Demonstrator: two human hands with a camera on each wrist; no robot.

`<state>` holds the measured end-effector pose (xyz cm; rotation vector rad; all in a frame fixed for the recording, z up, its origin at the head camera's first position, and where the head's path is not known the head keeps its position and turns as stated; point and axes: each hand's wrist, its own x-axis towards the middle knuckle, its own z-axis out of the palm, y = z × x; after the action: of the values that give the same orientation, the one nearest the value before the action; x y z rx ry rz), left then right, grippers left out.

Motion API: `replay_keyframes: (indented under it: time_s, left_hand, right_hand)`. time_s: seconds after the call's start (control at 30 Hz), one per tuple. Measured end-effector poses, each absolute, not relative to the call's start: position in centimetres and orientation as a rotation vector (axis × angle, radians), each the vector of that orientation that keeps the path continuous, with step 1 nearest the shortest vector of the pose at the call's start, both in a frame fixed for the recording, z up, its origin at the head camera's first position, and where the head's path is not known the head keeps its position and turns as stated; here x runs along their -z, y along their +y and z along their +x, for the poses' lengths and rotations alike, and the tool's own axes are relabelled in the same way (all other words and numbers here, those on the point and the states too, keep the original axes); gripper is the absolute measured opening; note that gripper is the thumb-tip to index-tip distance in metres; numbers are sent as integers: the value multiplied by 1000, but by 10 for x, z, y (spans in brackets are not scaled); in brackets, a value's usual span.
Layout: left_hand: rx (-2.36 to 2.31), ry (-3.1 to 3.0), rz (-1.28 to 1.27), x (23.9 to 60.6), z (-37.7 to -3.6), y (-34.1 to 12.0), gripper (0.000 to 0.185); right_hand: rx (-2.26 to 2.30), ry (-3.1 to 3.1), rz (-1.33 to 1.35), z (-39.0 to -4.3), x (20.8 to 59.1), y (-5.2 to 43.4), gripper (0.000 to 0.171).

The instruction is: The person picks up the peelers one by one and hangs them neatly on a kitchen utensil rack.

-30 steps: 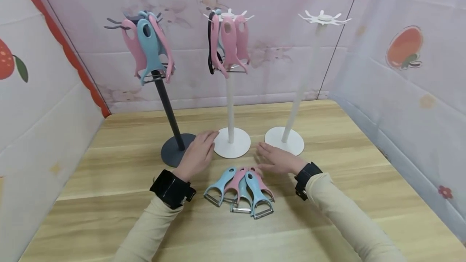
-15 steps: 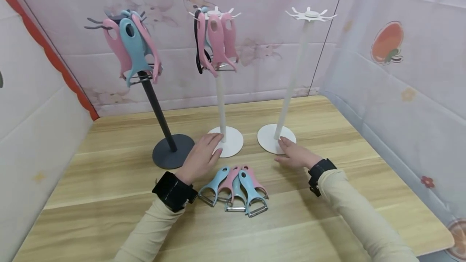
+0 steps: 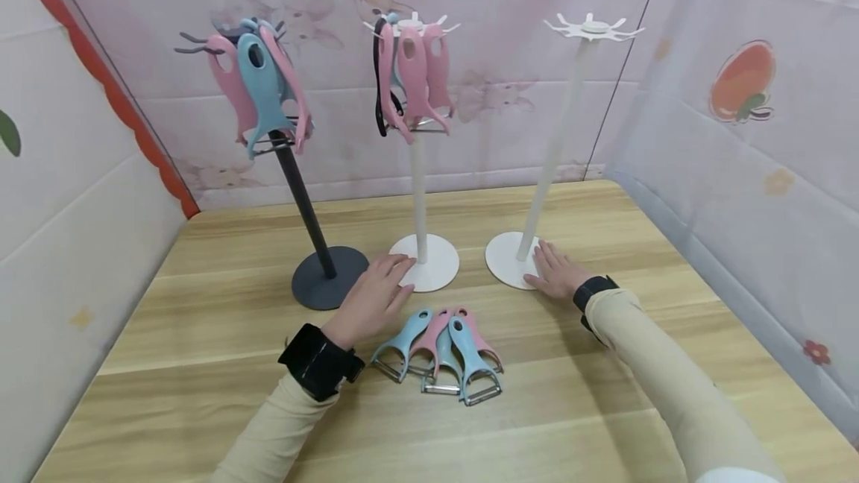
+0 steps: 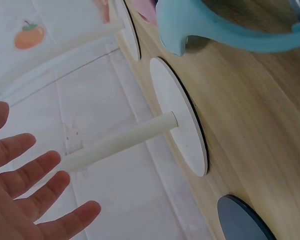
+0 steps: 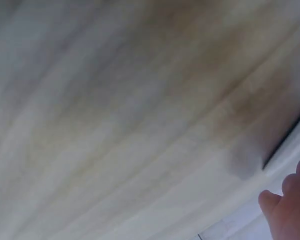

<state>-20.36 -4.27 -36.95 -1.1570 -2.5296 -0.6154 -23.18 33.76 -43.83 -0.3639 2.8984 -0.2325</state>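
My left hand (image 3: 374,297) reaches over the near left edge of the middle white stand's base (image 3: 436,267), its fingers extended. In the left wrist view the fingers (image 4: 45,175) are spread and hold nothing. My right hand (image 3: 557,272) lies at the right edge of the right white stand's base (image 3: 505,263), fingers stretched forward along it. Only part of that hand (image 5: 290,207) shows in the right wrist view. Between my forearms, a fanned pile of blue and pink Y-shaped peelers (image 3: 464,341) lies on the table, handles pointing away from me.
A dark stand (image 3: 307,200) at the left bears pink and blue peelers (image 3: 263,88). Pink peelers (image 3: 413,69) and a black one hang from the middle stand. The right stand's hooks (image 3: 593,28) are bare. Cloth walls enclose the wooden table (image 3: 221,364).
My right hand has moved right, from beside the peeler pile to the right stand's base. My left hand has shifted slightly towards the middle stand's base. The peelers stay put.
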Motion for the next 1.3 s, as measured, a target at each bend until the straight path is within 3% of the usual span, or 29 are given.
replay_keyframes:
  time_s: [0.23, 0.5, 0.8, 1.03, 1.3]
  left_hand:
    - [562, -2705, -1188, 368, -197, -40, 42]
    - [316, -2995, -1243, 377, -193, -38, 42]
    - [311, -3251, -1247, 389, -187, -35, 60]
    - [332, -3183, -1277, 394, -181, -32, 48]
    - [381, -3172, -1115, 398, -182, -22, 20]
  right_hand:
    - [187, 2880, -357, -238, 451, 343, 90]
    - [199, 2892, -345, -235, 451, 342, 79]
    - [315, 2856, -338, -234, 453, 341, 80]
    - [322, 2835, -346, -240, 457, 341, 87]
    - [302, 2856, -364, -245, 456, 341, 84]
